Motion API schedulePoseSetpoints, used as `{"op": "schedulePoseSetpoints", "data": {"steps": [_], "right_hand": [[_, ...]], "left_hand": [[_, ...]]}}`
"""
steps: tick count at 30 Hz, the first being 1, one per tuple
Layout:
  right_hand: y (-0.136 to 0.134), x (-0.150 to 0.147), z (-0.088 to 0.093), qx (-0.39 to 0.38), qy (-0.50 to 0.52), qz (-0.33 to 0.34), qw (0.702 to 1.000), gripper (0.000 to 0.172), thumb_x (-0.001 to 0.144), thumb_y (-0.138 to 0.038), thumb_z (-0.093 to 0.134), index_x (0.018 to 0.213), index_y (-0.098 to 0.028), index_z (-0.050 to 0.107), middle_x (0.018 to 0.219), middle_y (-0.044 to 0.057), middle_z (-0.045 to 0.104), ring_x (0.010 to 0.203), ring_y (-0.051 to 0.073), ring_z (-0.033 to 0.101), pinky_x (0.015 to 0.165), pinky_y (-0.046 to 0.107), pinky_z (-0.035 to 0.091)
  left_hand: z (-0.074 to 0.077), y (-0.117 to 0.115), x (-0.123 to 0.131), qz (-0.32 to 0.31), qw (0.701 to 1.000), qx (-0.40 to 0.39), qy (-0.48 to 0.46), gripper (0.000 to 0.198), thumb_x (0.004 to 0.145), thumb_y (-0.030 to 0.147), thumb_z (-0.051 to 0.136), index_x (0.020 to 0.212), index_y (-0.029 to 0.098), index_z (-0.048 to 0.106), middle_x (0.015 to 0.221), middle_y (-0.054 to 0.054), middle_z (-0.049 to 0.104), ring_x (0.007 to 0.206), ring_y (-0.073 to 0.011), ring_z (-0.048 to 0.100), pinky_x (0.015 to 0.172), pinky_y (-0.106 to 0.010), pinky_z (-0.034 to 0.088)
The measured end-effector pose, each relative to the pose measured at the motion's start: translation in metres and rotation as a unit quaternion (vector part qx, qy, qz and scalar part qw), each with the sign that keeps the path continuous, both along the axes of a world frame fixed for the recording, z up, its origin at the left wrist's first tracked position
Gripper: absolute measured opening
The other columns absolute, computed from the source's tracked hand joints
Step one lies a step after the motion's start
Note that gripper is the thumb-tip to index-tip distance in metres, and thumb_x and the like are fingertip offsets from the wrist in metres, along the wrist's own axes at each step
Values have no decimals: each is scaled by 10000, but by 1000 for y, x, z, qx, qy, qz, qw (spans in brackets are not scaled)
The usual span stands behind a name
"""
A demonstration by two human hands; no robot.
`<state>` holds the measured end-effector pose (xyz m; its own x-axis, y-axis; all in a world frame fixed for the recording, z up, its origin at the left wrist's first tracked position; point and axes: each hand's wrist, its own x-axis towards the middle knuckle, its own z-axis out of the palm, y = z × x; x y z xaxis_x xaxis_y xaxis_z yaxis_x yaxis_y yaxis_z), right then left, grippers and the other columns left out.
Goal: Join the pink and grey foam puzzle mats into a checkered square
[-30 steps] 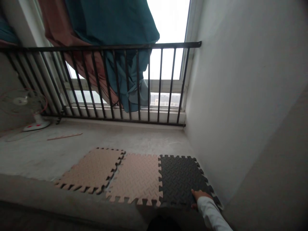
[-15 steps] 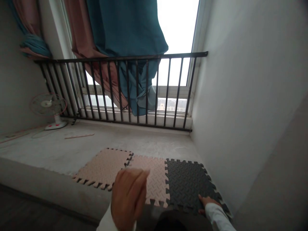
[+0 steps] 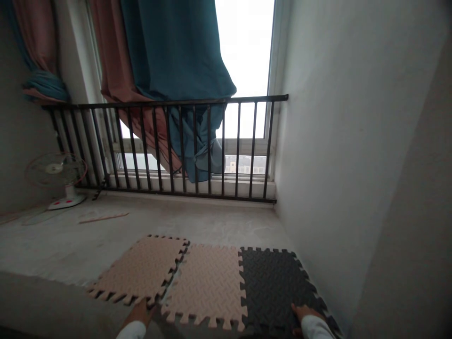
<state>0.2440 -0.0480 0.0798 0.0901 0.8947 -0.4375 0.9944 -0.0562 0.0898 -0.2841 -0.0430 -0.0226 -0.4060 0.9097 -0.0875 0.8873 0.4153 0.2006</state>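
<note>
Three foam puzzle mats lie in a row on the raised concrete ledge. The left beige mat (image 3: 141,268) sits slightly askew with a gap to the middle beige mat (image 3: 208,282). The middle one is interlocked with the black mat (image 3: 275,287) by the right wall. My left hand (image 3: 139,313) reaches to the near corner of the left beige mat, close to the gap; its fingers are mostly hidden. My right hand (image 3: 304,313) rests flat on the near edge of the black mat.
A black metal railing (image 3: 176,141) guards the window, with teal and pink curtains (image 3: 169,70) hanging over it. A small white fan (image 3: 58,181) stands at the far left, and a thin wooden stick (image 3: 102,217) lies on the ledge. A white wall (image 3: 335,141) borders the right.
My left hand came up large in front of the camera half a second ago and has dropped to the corner of the left beige mat. The view has tilted slightly.
</note>
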Motion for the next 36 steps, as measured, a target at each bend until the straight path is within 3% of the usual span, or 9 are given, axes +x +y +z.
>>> {"op": "schedulePoseSetpoints", "data": {"steps": [6, 11, 18, 21, 23, 25, 30, 33, 36], "right_hand": [[-1, 3, -6, 13, 10, -4, 1000, 703, 573, -244, 618, 1240, -219, 398, 1185, 133, 523, 1047, 235, 511, 879, 318, 418], [3, 10, -19, 36, 29, -1, 999, 695, 562, -251, 624, 1226, -222, 418, 1148, 129, 553, 1030, 237, 523, 875, 311, 423], [7, 19, -32, 45, 54, -22, 997, 660, 562, -268, 601, 1204, -244, 451, 1120, 124, 573, 987, 259, 550, 852, 357, 433], [7, 34, -48, 89, 97, -25, 991, 588, 548, -320, 600, 1130, -267, 532, 1049, 91, 619, 958, 261, 566, 841, 356, 441], [3, 45, -61, 135, 142, -34, 980, 502, 575, -385, 567, 1053, -238, 595, 1011, 89, 636, 969, 253, 563, 861, 334, 432], [-6, 50, -74, 217, 200, -79, 952, 471, 625, -449, 492, 1020, -219, 606, 999, 79, 642, 975, 237, 560, 868, 321, 430], [-25, 13, -94, 411, 327, -221, 822, 701, 708, -589, 249, 1170, -97, 437, 1030, 137, 607, 917, 245, 581, 833, 364, 449], [-21, -25, -89, 448, 350, -178, 804, 650, 744, -555, 230, 1167, -103, 429, 1118, 150, 552, 1023, 251, 523, 873, 348, 427], [-13, -54, -77, 429, 229, -94, 868, 549, 761, -431, 280, 1174, -118, 458, 1240, 164, 456, 1167, 271, 390, 963, 366, 344]], "left_hand": [[38, 2, 10, -35, 999, -35, -21, 302, 797, 295, 337, 933, 151, 565, 944, -97, 646, 904, -182, 582, 758, -262, 408], [102, 4, 34, 9, 998, -4, -57, 296, 807, 349, 312, 887, 184, 544, 941, -104, 641, 858, -197, 588, 686, -260, 397], [187, 8, 163, 1, 984, 132, -117, 326, 805, 418, 304, 808, 204, 551, 835, -58, 646, 789, -174, 576, 647, -256, 387], [177, -5, 245, -149, 954, 159, -206, 365, 796, 401, 326, 952, 170, 561, 958, -95, 622, 891, -189, 551, 782, -295, 397], [152, -17, 286, -325, 890, 147, -283, 478, 735, 469, 424, 1107, 179, 502, 1057, -95, 592, 955, -205, 532, 835, -316, 401], [119, -26, 307, -432, 826, 121, -341, 614, 695, 491, 466, 1210, 160, 419, 1120, -107, 566, 980, -214, 530, 866, -330, 405], [57, -17, 322, -532, 770, 47, -349, 796, 663, 544, 474, 1295, 100, 285, 1294, -159, 403, 1186, -255, 364, 994, -366, 289], [58, -7, 341, -574, 753, -12, -322, 817, 631, 517, 523, 1286, 85, 298, 1323, -188, 340, 1204, -269, 333, 990, -374, 290], [76, -2, 340, -541, 797, 27, -265, 577, 656, 359, 507, 1208, 206, 435, 1207, -107, 512, 1099, -237, 464, 988, -397, 287]]}}
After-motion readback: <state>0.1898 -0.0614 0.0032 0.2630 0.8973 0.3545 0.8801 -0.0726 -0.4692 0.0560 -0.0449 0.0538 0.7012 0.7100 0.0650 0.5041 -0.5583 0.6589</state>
